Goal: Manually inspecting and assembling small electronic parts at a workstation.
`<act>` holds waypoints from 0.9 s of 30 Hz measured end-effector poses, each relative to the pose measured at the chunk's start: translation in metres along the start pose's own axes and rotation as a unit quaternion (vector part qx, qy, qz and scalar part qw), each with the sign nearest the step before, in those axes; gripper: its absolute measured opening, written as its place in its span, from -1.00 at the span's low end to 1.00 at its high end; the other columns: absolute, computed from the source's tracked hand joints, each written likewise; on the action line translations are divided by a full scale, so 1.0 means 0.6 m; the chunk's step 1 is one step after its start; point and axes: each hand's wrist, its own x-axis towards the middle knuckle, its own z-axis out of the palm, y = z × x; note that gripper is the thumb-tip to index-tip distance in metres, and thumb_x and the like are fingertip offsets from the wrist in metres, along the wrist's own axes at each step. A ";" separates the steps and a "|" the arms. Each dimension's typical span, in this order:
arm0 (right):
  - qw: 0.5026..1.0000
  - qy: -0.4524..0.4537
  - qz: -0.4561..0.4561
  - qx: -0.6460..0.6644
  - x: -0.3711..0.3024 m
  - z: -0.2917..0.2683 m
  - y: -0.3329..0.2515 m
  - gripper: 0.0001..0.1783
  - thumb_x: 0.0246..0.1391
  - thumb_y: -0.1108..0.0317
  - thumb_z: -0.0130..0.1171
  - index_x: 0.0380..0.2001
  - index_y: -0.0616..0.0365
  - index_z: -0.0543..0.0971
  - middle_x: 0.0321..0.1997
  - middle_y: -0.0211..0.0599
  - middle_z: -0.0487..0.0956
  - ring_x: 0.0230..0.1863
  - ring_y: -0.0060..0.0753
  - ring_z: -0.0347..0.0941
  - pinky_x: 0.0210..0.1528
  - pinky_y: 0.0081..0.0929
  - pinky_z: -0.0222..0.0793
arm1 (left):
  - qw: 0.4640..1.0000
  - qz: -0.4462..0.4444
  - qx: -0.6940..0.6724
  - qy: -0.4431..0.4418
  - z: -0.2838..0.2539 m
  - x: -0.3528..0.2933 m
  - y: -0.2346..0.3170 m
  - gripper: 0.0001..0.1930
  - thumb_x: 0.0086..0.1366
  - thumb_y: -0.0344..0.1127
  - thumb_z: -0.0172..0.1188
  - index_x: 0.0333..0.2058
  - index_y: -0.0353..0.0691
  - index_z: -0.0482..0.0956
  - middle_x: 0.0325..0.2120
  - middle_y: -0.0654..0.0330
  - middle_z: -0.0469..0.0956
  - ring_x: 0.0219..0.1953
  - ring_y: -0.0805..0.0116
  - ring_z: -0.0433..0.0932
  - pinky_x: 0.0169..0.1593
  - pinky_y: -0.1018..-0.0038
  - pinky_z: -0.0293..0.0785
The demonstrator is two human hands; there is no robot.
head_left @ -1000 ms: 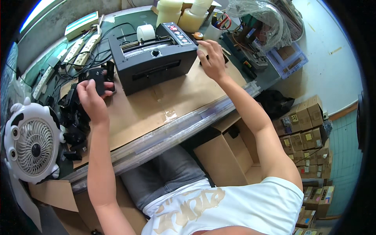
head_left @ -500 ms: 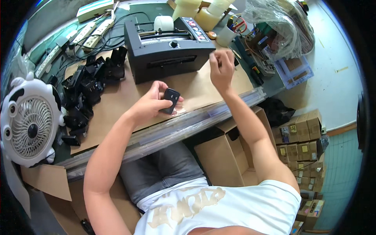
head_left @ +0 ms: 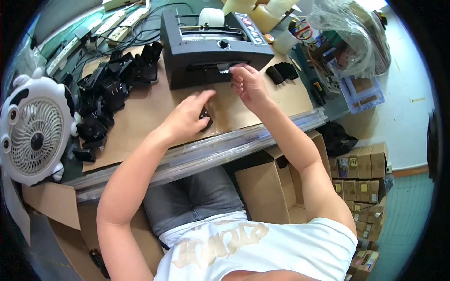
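My left hand (head_left: pixel 187 117) lies low over the brown board with its fingers stretched out. Its thumb touches a small black plug-like device (head_left: pixel 207 124), which the palm partly hides. My right hand (head_left: pixel 250 88) is up at the front slot of a black label dispenser (head_left: pixel 187 52). Thumb and forefinger pinch the right edge of a small clear label (head_left: pixel 223 68) at that slot. On top of the machine sits a white label roll (head_left: pixel 211 18). To the right of my right hand, several small black devices (head_left: pixel 281 72) stand in a row.
A heap of black adapters (head_left: pixel 112 91) covers the board's left side, beside a white fan (head_left: pixel 37 136). Power strips (head_left: pixel 112 23) and cables lie behind. A cup with scissors (head_left: pixel 285 42) stands at back right. Below the table edge is an open carton (head_left: pixel 260 187).
My right hand has moved left from beside the machine to its slot and now pinches a label. My left hand has lowered the black device onto the board and spread its fingers.
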 end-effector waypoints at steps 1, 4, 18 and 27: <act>1.000 -0.024 -0.003 -0.001 0.000 -0.002 0.008 -0.95 0.14 0.44 0.14 -0.40 0.14 0.52 -0.57 -0.48 0.38 -0.57 -0.67 0.22 -0.48 -0.75 0.12 | 0.997 0.001 0.081 -0.013 -0.003 -0.003 0.000 -0.61 0.16 -0.43 0.15 0.01 -0.27 0.45 -0.20 -0.02 0.55 -0.25 0.05 0.56 -0.12 0.29 0.52; 0.997 -0.075 0.007 0.007 -0.001 -0.009 0.033 -0.96 0.13 0.47 0.13 -0.41 0.14 0.51 -0.56 -0.47 0.39 -0.56 -0.66 0.22 -0.47 -0.75 0.12 | 0.959 -0.021 0.273 -0.073 -0.021 -0.010 0.001 -0.68 0.20 -0.31 0.18 -0.08 -0.29 0.50 -0.24 -0.08 0.53 -0.27 -0.11 0.56 -0.15 0.17 0.52; 0.975 -0.216 -0.040 -0.023 -0.009 0.004 0.041 -0.96 0.14 0.51 0.07 -0.37 0.19 0.51 -0.34 -0.36 0.41 -0.43 -0.62 0.21 -0.35 -0.74 0.10 | 0.971 -0.057 -0.218 0.080 -0.019 0.022 -0.012 -0.72 0.44 -0.17 0.05 -0.23 -0.34 0.38 -0.27 -0.05 0.58 -0.41 0.20 0.60 -0.37 0.41 0.55; 0.979 -0.173 -0.073 -0.084 -0.027 0.017 0.038 -0.95 0.18 0.50 0.11 -0.37 0.19 0.52 -0.37 -0.43 0.40 -0.44 -0.67 0.18 -0.36 -0.76 0.08 | 0.854 -0.214 -0.475 0.016 -0.026 0.020 0.040 -0.63 0.51 -0.08 -0.10 -0.08 -0.34 0.41 -0.27 -0.03 0.61 -0.49 0.38 0.61 -0.59 0.71 0.51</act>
